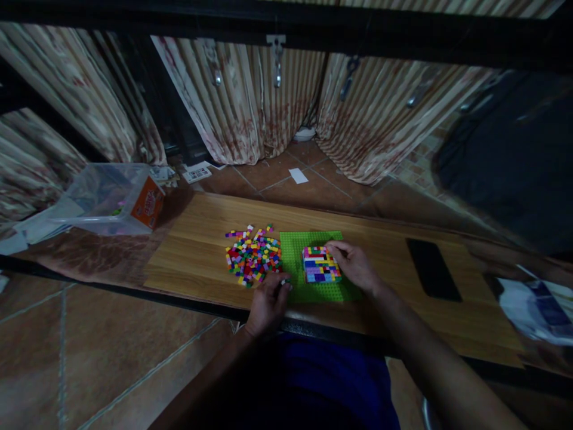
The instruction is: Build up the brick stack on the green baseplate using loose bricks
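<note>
Seemingly mid-placement, our left hand (268, 301) pinches small bricks (287, 282) while our right hand (356, 266), narrow-gripped, contents unclear, meets the brick block (319, 267) at two o'clock, where seating calls for careful alignment.

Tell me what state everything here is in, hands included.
Left hand, pinching small pieces.
Right hand, fingers at the brick build.
Brick build, joined together.
Loose bricks, heaped.
Green baseplate, lying flat, partly covered.
Plastic bin, open or lidded unclear.
Dark slab, lying flat.
Curtains, hanging.

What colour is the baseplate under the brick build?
The baseplate is bright green, seen best in the head view.
</note>
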Motion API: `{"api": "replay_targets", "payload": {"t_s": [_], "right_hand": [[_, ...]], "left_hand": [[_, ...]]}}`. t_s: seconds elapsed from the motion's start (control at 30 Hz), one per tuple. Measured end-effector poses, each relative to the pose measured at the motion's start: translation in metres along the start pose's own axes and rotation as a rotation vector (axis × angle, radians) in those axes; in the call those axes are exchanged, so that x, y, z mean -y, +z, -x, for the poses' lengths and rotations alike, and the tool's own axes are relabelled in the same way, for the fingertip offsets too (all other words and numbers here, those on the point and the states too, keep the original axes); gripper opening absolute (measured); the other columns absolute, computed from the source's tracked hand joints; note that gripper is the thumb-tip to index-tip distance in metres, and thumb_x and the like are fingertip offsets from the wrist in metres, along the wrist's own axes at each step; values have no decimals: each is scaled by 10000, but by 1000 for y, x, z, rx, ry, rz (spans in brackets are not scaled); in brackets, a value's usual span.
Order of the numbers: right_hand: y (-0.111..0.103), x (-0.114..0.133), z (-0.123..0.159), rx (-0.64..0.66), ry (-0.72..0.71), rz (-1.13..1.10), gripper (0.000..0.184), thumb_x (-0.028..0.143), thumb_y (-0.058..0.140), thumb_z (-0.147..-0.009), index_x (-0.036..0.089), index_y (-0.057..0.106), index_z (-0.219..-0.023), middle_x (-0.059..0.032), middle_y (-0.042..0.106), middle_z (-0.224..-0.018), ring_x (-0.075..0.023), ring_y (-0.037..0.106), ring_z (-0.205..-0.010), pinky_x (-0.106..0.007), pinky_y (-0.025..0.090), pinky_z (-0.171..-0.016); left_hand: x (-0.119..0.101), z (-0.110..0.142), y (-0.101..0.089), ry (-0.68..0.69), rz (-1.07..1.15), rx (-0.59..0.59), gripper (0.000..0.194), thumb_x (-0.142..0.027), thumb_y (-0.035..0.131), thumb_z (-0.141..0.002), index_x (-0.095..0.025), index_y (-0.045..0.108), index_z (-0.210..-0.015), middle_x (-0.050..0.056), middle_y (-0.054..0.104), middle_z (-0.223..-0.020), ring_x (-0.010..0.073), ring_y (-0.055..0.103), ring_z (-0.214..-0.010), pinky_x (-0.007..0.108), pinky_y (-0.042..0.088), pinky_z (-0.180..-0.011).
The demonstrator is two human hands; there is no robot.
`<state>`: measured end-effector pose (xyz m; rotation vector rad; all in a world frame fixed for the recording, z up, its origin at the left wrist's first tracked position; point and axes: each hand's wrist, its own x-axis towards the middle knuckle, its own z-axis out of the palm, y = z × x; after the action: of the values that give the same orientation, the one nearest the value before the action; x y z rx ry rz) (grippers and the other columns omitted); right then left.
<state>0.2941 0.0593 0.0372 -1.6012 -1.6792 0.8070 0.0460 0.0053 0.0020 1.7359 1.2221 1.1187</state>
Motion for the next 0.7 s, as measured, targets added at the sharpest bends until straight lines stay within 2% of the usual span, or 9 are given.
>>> {"api": "replay_targets", "payload": {"t_s": [0.17,0.3,0.4,0.43,0.47,0.6,0.7], "right_hand": [[4,-5,6,-7,51,-62,431,537,470,-895,216,709,-1056,-53,732,-1043,-213,665,-931,-347,508,-837],[1,-5,13,-199,91,-58,495,571,433,-905,207,677,-1135,-86,714,-1112,-232,665,-967,-383,501,-871],[1,11,24,-361,57,-3,454,537,450,-912,183,700,-1046,-106,721,-1036,-234,669,-917,-380,501,-848],[4,18,29,-372,26,6,418,513,468,-913,185,709,-1007,-104,721,-1018,-232,665,-924,-370,500,-846],[7,27,35,-352,-8,0,381,488,481,-915,194,714,-982,-95,722,-1005,-226,664,-923,-358,501,-837],[33,58,54,-132,-155,-24,268,385,495,-931,241,700,-1027,-53,712,-1040,-200,653,-961,-335,493,-858],[55,72,60,-31,-209,102,234,325,498,-930,243,692,-1032,-50,707,-1008,-198,651,-921,-336,491,-834]], "left_hand": [[-2,0,-1,27,23,-3,174,-243,542,-906,-194,640,-1041,46,658,-913,159,631,-846,297,513,-785],[-4,0,-3,36,62,-6,175,-238,537,-909,-198,634,-1048,45,649,-912,157,628,-848,292,513,-785],[-4,0,-3,19,79,7,185,-229,519,-916,-192,628,-1062,50,645,-917,159,629,-856,296,515,-796],[-4,1,-3,13,83,14,191,-227,511,-920,-191,624,-1070,54,647,-929,162,631,-868,302,515,-809],[-4,1,-3,7,91,18,199,-227,504,-922,-191,618,-1082,59,649,-948,166,632,-885,310,515,-824],[-2,2,-2,-16,155,8,246,-240,505,-921,-193,582,-1150,72,652,-1033,178,638,-941,328,520,-863],[-1,4,0,-31,215,-3,290,-248,512,-918,-198,551,-1201,70,651,-1048,175,640,-959,321,528,-872]]}}
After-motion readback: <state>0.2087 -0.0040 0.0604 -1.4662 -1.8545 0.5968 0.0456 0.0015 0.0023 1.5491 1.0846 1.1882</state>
